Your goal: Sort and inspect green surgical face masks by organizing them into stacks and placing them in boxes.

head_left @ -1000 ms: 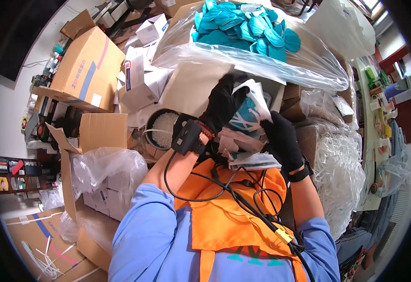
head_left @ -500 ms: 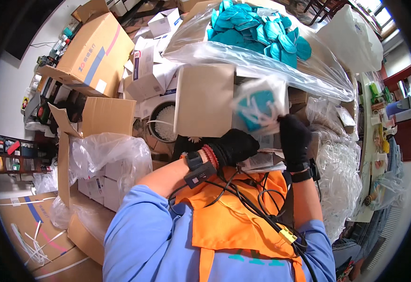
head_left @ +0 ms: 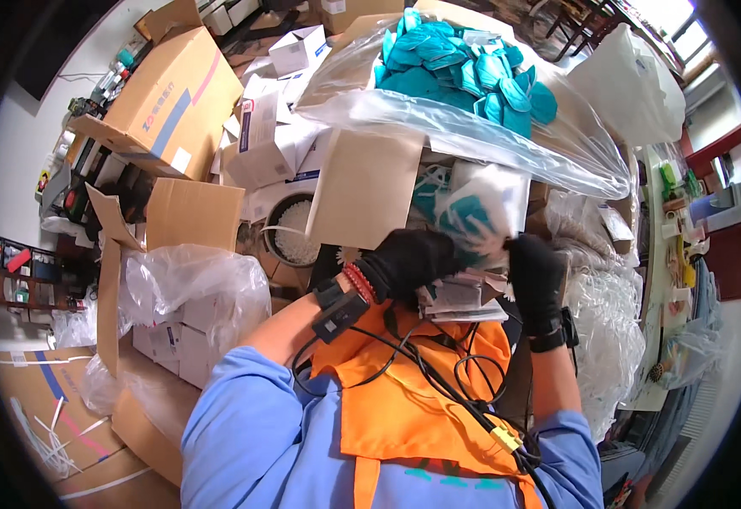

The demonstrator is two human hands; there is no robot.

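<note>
A clear plastic bag [head_left: 499,182] with a teal face mask [head_left: 465,218] and white straps in it is in front of me. My right hand [head_left: 535,270], in a black glove, is closed on the bag's lower right corner. My left hand [head_left: 414,257], gloved too, is closed at the bag's lower left side; its fingertips are hidden, so what they grip cannot be made out. Just left of the bag another teal mask [head_left: 428,188] shows partly. White folded papers [head_left: 464,297] lie below the bag, close to my apron.
Beyond the bag, a large plastic-lined box [head_left: 362,106] holds many loose teal masks [head_left: 455,64]. A cardboard flap [head_left: 366,191] stands left of the bag, beside a bucket of white pellets [head_left: 296,233]. Open cartons [head_left: 167,102] line the left; crumpled clear plastic [head_left: 603,331] lies right.
The bag has come slightly nearer and to the right, and is less blurred. My left hand has shifted a little left. My right hand has moved slightly nearer, keeping its grip on the bag.
</note>
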